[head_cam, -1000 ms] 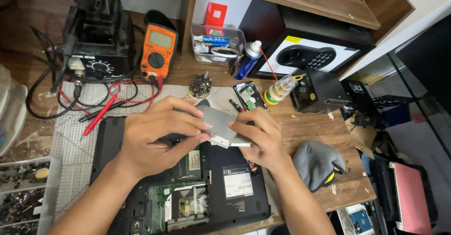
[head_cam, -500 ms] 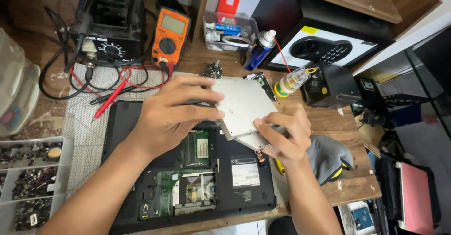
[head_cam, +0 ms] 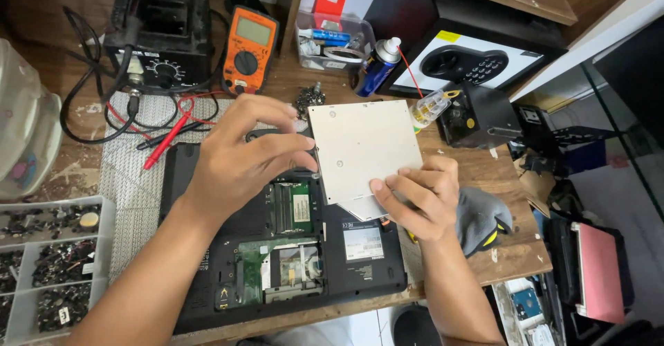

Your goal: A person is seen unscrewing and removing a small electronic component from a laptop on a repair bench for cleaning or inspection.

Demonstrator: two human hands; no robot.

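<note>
At the far left I see a clear plastic parts organiser point(head_cam: 41, 263) with small dark components in its compartments. Beside it, an opened black laptop point(head_cam: 277, 249) lies underside up on the wooden workbench point(head_cam: 484, 173), its green circuit boards exposed. Behind it stand a black soldering station point(head_cam: 162, 35) and an orange multimeter point(head_cam: 249, 49). My left hand point(head_cam: 242, 159) hovers over the laptop, fingers curled, fingertips pinching the left edge of a flat, square, silver metal optical drive point(head_cam: 363, 145). My right hand point(head_cam: 422, 201) grips the drive's lower right corner between thumb and fingers. The drive is held tilted above the laptop's right side. A grey glove point(head_cam: 484, 218) lies just beside my right hand.
</note>
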